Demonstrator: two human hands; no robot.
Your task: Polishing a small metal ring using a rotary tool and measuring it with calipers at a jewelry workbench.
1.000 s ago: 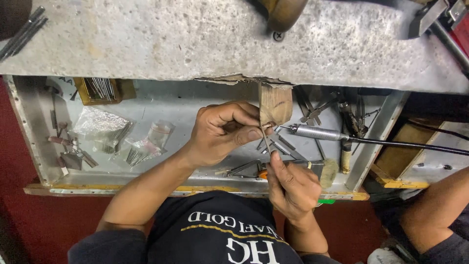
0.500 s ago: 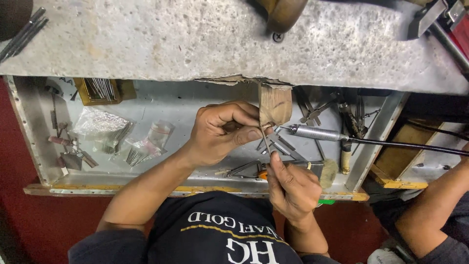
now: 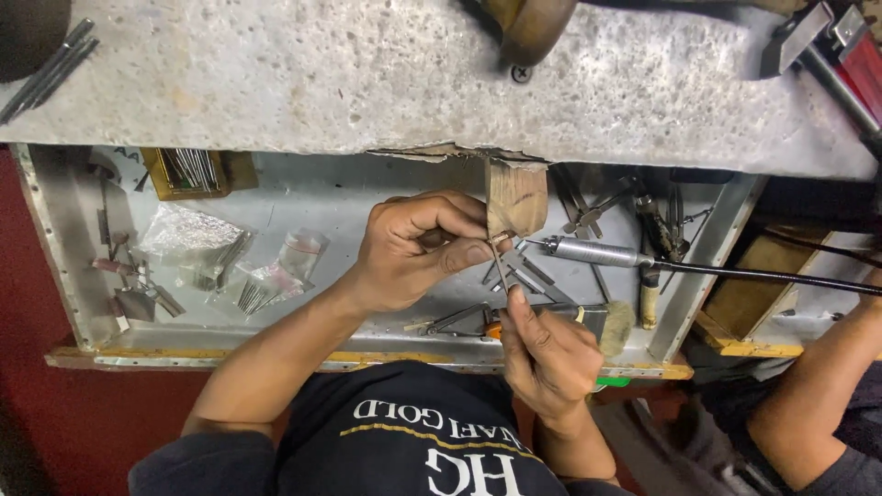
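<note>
My left hand (image 3: 418,248) pinches a small metal piece (image 3: 501,239) against the wooden bench peg (image 3: 516,197) that juts out from the stone bench top (image 3: 367,83). My right hand (image 3: 547,354) grips a thin file (image 3: 500,266) that points up to that piece. Both hands work over an open metal drawer (image 3: 303,197). A silver rotary handpiece (image 3: 593,251) with a black cable lies just right of the peg.
The drawer holds plastic bags of small parts (image 3: 266,276), a box of thin rods (image 3: 188,170), pliers and other tools (image 3: 588,207) and a brush (image 3: 611,321). Another person's arm (image 3: 818,395) rests at the lower right. Dark tools (image 3: 46,69) lie on the bench top's left.
My right hand has shifted the file slightly against the piece. The other person's arm at the right has moved a little.
</note>
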